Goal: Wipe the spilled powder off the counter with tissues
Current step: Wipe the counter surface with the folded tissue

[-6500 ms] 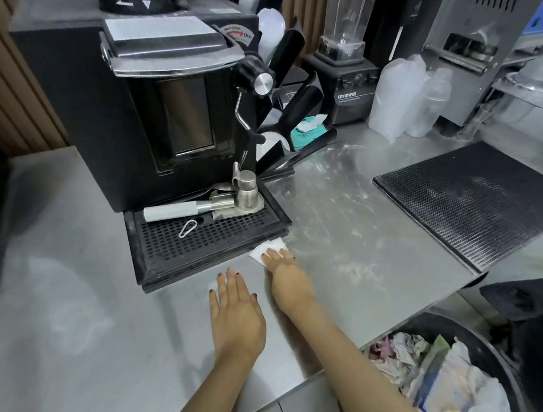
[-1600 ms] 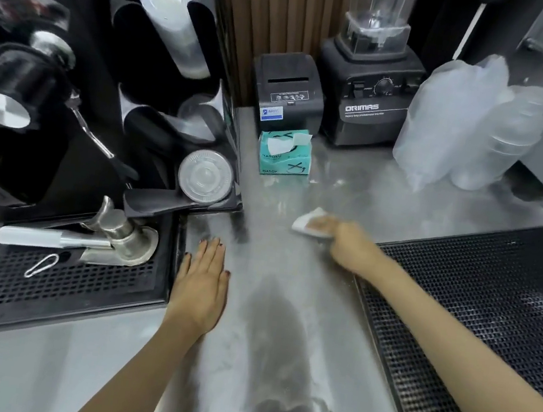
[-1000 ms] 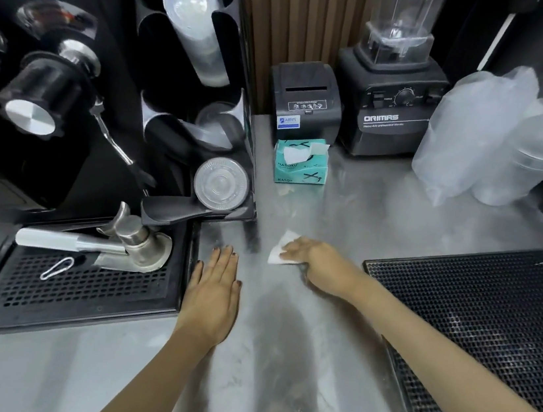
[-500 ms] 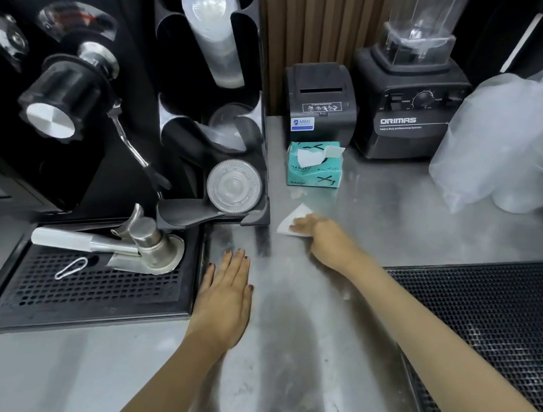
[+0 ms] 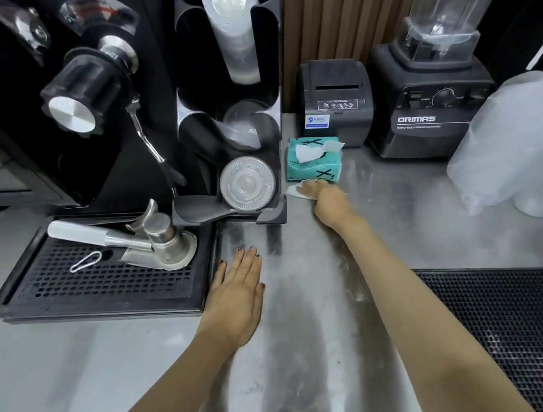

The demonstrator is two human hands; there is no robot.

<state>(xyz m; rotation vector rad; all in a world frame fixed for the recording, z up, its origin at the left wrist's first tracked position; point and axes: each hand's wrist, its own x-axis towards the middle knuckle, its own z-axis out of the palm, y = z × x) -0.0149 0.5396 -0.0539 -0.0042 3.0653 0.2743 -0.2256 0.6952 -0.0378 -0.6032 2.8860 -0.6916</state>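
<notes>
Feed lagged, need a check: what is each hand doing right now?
Left hand: open, flat on the counter, holding nothing.
Right hand: pressing a white tissue to the counter beside the tissue box.

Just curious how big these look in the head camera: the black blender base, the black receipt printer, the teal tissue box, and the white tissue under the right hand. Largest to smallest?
1. Black blender base
2. Black receipt printer
3. Teal tissue box
4. White tissue, mostly hidden under the right hand, so its full size is unsure.
</notes>
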